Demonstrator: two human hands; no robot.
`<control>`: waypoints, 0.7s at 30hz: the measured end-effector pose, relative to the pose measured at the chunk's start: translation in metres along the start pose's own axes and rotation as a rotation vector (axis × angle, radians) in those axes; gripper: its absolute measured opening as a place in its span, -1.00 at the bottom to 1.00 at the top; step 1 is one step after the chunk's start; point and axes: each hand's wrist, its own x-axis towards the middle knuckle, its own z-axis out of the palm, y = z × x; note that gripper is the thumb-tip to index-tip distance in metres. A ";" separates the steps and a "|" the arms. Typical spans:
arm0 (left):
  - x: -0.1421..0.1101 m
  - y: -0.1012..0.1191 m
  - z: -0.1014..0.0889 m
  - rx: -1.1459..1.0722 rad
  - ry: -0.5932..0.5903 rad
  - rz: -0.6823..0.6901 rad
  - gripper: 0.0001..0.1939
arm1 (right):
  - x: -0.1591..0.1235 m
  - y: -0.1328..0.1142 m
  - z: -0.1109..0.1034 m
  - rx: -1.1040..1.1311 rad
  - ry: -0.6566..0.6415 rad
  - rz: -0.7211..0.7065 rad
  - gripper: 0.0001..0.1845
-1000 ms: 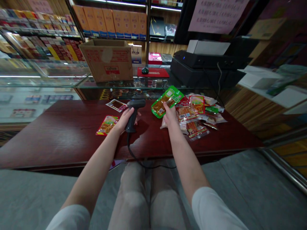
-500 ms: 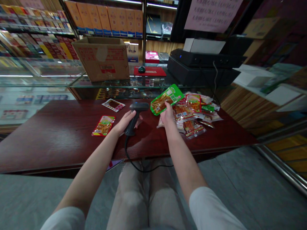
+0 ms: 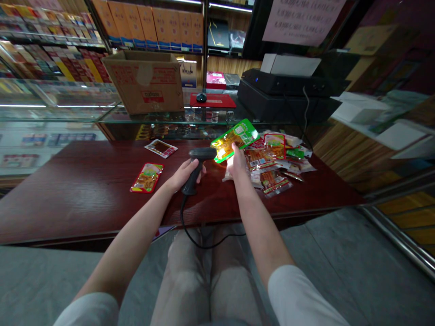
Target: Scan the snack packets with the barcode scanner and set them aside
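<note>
My left hand is wrapped round the handle of a black barcode scanner, whose head points right. Light from the scanner falls on a green snack packet. That packet is pinched in my right hand, tilted above the table, its lower left corner close to the scanner's head. Beneath and right of it lies a heap of snack packets. Left of the scanner, a red-edged snack packet and a white-edged packet lie flat on the dark red table.
Behind the table, a glass counter carries a cardboard box, a mouse on a red mat and black machines. The scanner's cable hangs over the front edge above my legs.
The scanner in my left hand has moved slightly right, closer to the green packet. Its light now shines on the packet. My right hand has hardly moved.
</note>
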 end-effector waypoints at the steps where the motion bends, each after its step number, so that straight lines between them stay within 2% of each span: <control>1: 0.000 0.000 0.000 -0.006 0.007 -0.005 -0.37 | -0.001 -0.001 0.000 -0.029 0.000 -0.005 -0.65; 4: -0.001 0.004 0.000 -0.002 0.012 -0.040 -0.35 | -0.004 -0.004 0.002 -0.096 -0.003 -0.039 -0.57; 9: -0.005 0.008 0.000 0.012 0.027 -0.072 -0.32 | -0.007 -0.003 0.007 -0.144 -0.087 -0.124 -0.49; 13: -0.006 0.013 -0.008 0.032 0.091 -0.055 -0.36 | -0.003 -0.014 -0.001 -0.431 -0.021 -0.270 -0.51; 16: -0.008 0.023 -0.030 0.089 0.199 -0.048 -0.42 | 0.005 -0.038 -0.015 -0.793 0.025 -0.318 -0.60; 21: -0.022 0.034 -0.085 0.149 0.439 -0.067 -0.57 | 0.024 -0.082 -0.042 -1.273 -0.027 -0.379 -0.63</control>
